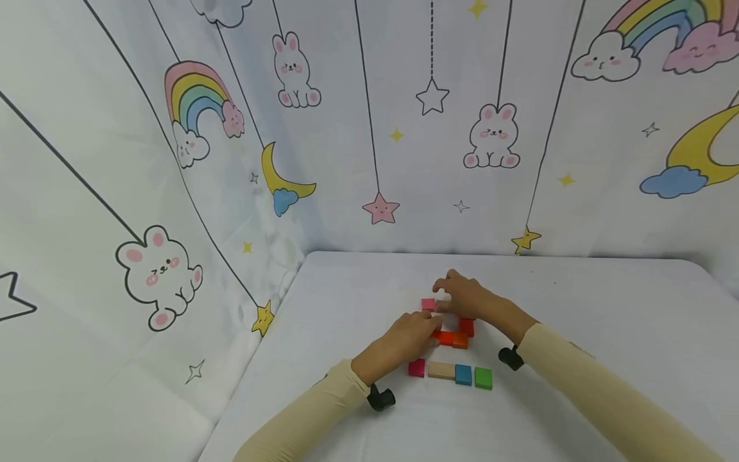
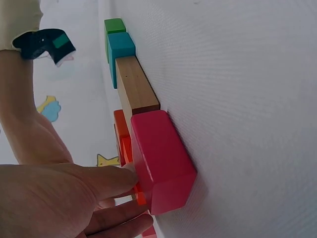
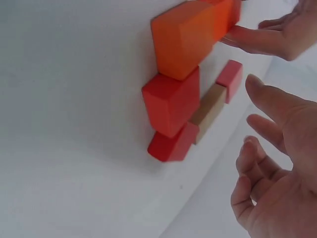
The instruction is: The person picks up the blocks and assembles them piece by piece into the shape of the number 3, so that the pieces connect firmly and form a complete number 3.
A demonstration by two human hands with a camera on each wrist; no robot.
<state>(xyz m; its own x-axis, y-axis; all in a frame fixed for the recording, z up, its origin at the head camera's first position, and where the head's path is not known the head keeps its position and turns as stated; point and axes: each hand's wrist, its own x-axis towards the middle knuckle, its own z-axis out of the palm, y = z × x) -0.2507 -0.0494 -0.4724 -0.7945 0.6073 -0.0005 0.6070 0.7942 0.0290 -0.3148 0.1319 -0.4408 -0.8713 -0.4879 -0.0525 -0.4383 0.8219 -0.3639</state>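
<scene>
In the head view, my left hand (image 1: 407, 337) reaches to the left end of a short row of blocks. Its thumb and fingers pinch the orange-red block (image 1: 445, 338) there, beside an orange block (image 1: 460, 340). My right hand (image 1: 470, 300) hovers over the far side of the arrangement, fingers loosely bent and holding nothing. A pink block (image 3: 230, 79) and a plain wooden block (image 3: 208, 114) lie end to end near its fingertips. Two red blocks, one nearer (image 3: 171, 104) and one at the corner (image 3: 173, 144), join this line to the orange row.
Nearer my body lie a crimson block (image 1: 416, 367), a wooden block (image 1: 441, 370), a blue block (image 1: 464, 375) and a green block (image 1: 484, 378) in a row. The white table (image 1: 606, 333) meets a patterned curtain (image 1: 346, 128) at the back.
</scene>
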